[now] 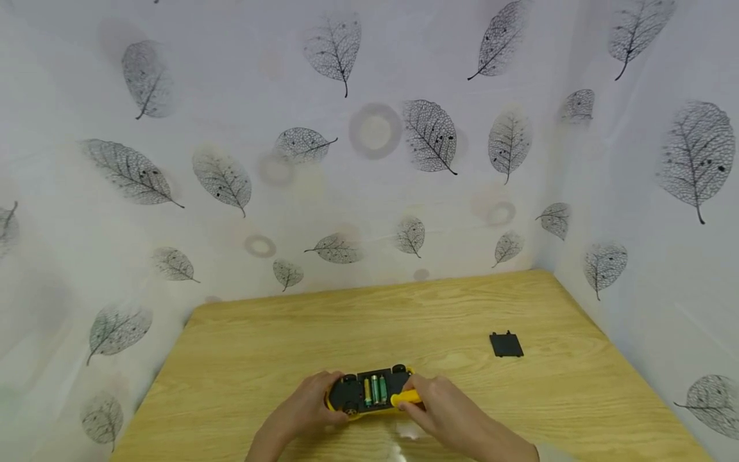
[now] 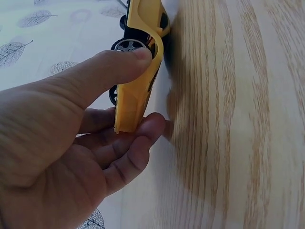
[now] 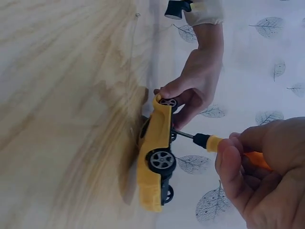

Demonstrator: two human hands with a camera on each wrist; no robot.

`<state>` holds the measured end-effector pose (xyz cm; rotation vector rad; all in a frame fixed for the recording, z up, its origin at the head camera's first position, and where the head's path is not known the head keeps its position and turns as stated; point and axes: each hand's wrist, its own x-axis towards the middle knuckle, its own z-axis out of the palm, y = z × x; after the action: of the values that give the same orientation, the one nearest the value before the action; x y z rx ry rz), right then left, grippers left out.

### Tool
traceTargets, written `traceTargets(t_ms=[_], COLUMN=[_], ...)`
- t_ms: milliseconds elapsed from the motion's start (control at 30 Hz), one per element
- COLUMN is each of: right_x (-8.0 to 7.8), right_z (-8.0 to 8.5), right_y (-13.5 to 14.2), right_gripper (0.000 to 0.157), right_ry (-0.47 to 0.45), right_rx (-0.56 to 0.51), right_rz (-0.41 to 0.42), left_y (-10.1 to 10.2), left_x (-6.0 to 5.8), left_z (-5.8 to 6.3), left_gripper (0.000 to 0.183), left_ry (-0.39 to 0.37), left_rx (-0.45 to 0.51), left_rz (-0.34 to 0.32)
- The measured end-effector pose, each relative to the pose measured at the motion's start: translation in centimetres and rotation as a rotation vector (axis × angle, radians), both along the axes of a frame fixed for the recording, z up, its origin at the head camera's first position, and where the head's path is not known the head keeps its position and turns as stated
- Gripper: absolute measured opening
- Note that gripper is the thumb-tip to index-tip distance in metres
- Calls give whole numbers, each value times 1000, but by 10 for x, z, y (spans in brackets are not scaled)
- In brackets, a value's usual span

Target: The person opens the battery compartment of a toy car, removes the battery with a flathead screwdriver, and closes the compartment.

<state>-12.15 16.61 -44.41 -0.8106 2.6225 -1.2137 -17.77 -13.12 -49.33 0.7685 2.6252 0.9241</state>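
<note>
A yellow toy car [image 1: 349, 414] lies upside down on the table, its black underside facing up. Three green and gold batteries [image 1: 375, 389] sit side by side in the uncovered compartment. My left hand [image 1: 308, 403] grips one end of the car; in the left wrist view the thumb presses beside a wheel [image 2: 129, 45] and the other fingers lie around the end. In my right hand [image 1: 447, 410] is a screwdriver [image 3: 213, 143] with a yellow handle and black collar. Its metal shaft points at the underside, and the tip is hidden behind the car's edge in the right wrist view.
A black battery cover [image 1: 506, 344] with small tabs lies on the wooden table [image 1: 323, 321], to the right of and beyond the car. White cloth [image 1: 369, 192] printed with leaves hangs behind the table and along both sides.
</note>
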Motion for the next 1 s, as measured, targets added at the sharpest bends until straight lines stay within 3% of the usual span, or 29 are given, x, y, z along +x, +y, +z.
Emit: traceTargets(t_ms=[200,333,767,1000], right_x=[3,1,-5,-1], right_z=[-4,-5,-1,-4], right_y=[7,7,4,-2], right_gripper=[22,24,20,12], right_ry=[-40,-22,10,165], right_rx=[-126,-152,-55,88], right_rz=[-35,-9,37,38], left_y=[0,0,0,0], left_x=[1,1,1,2], left_z=[0,0,-1,-1], left_gripper=[66,66,66,68], left_ry=[-6,-2,14,29], left_rx=[15,4,-2,-18], left_rz=[-12,-8,-11,-1])
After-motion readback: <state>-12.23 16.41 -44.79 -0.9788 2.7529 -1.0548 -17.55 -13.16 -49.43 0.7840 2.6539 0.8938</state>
